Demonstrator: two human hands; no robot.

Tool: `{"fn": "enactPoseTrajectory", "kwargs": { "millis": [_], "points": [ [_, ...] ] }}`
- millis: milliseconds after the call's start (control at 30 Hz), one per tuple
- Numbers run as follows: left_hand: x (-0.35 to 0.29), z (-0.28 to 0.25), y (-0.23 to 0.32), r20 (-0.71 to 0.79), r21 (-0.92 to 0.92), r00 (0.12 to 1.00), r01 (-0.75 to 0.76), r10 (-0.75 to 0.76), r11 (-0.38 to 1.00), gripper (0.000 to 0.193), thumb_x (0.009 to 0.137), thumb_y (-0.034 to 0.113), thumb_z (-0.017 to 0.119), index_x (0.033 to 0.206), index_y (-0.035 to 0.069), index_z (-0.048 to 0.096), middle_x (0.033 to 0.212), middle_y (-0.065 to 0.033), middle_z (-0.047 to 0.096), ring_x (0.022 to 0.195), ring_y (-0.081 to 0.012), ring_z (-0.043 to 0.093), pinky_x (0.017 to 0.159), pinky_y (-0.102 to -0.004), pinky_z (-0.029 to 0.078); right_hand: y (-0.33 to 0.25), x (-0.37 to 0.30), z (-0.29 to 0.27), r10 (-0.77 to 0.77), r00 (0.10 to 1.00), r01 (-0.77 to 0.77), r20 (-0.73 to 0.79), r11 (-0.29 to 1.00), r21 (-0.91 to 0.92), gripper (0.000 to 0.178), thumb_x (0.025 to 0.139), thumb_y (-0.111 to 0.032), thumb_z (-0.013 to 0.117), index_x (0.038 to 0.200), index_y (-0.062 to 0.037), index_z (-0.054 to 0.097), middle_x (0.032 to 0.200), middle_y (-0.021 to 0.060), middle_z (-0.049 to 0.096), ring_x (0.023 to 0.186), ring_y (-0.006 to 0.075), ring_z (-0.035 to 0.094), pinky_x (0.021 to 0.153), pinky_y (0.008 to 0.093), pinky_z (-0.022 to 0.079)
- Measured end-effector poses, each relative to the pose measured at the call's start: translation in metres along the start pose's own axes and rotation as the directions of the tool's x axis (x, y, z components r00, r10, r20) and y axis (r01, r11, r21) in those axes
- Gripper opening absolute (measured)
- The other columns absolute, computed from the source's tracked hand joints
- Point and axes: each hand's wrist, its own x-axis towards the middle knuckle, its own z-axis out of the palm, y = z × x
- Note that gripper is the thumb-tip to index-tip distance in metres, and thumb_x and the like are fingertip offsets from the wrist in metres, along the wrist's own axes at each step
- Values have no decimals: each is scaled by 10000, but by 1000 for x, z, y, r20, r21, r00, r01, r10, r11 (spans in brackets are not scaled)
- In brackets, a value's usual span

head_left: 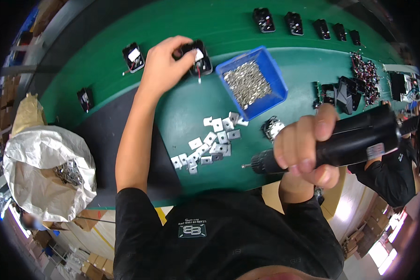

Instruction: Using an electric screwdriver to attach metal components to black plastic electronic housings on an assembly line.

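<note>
My left hand (165, 65) reaches to the far side of the bench, its thumb and fingers closed on the edge of a small black plastic housing (205, 65). Inside that housing are a white piece and red wire. In my right hand (305, 144) is a black electric screwdriver (359, 135), its bit pointing left above the bench. A blue bin (277, 86) full of small metal parts stands between my hands. Several square metal plates with holes (210, 138) lie scattered nearer to me. A small round part with wires (271, 127) sits beside my right hand.
More black housings (134, 57) sit on the green belt to the left, and several others (264, 21) at the far right. A white sack (18, 186) holding metal parts stands at left. Wired parts (365, 74) are heaped at right, near another person (392, 179).
</note>
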Motion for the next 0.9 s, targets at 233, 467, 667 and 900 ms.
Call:
{"fn": "enactPoseTrajectory", "kwargs": {
  "millis": [233,467,667,900],
  "points": [
    [-78,-20,-22,88,-91,990,-106,114,990,557,710,179,701,1220,49,520,1117,-137,609,1015,-294,580,911,-376,437,21,23,6,-34,999,33,-5,996,-87,480,752,-108,692,1147,-98,420,727,-9,510,588,106,493,607,267,392],
    [-82,-27,-21,279,44,920,-299,275,953,986,539,246,832,1390,76,364,1301,-137,458,1209,-333,423,1013,-423,348,47,54,14,-260,962,224,-86,926,-305,626,808,-116,597,1374,-62,334,745,5,484,604,123,481,629,300,428],
    [-79,-10,-19,192,64,940,-299,282,952,812,574,232,815,1287,68,464,1162,-110,510,1082,-305,493,913,-402,406,83,75,13,-397,896,267,-200,840,-472,432,793,-85,585,1192,-81,419,725,31,493,597,146,485,643,337,446],
    [-73,-9,-22,118,-94,970,-202,213,975,741,558,230,822,1207,37,520,1083,-152,583,1013,-341,553,893,-410,439,102,84,4,-437,871,296,-225,832,-469,422,786,-60,626,1157,-87,427,715,32,511,588,149,505,621,339,454]
  ]
}}
